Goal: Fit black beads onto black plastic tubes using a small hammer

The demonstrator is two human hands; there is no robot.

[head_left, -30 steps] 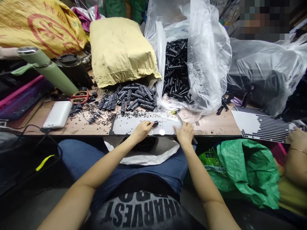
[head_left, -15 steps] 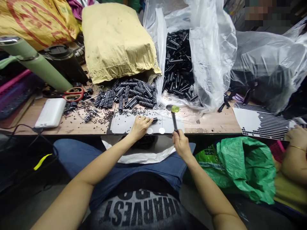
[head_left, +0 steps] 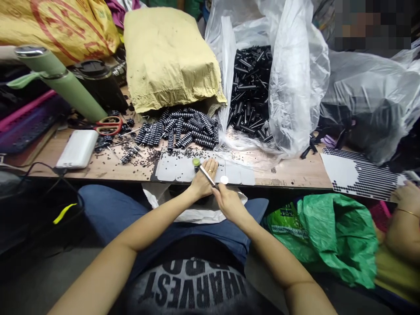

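Note:
My right hand (head_left: 226, 199) is closed round the handle of a small hammer (head_left: 207, 176). The hammer's yellow-green head lies over the thumb side of my left hand (head_left: 204, 180), which rests on a pale plate (head_left: 241, 174) at the table's front edge. A small dark piece shows just under the hammer head, partly hidden; whether my left fingers hold anything is hidden. Small black bits are scattered on and around the plate. Behind it lies a pile of black-and-white ribbed rods (head_left: 190, 127).
A yellow paper sack (head_left: 173, 57) and a plastic bag of black tubes (head_left: 251, 83) stand behind. At left are a green flask (head_left: 72, 94), scissors (head_left: 110, 125) and a white box (head_left: 78, 148). A person's hand (head_left: 407, 194) is at far right, by a dotted sheet (head_left: 341, 173).
The hammer has swung left and down, from upright at the right to across my left hand. My left hand has turned flatter, and the dark tube it held is now mostly hidden.

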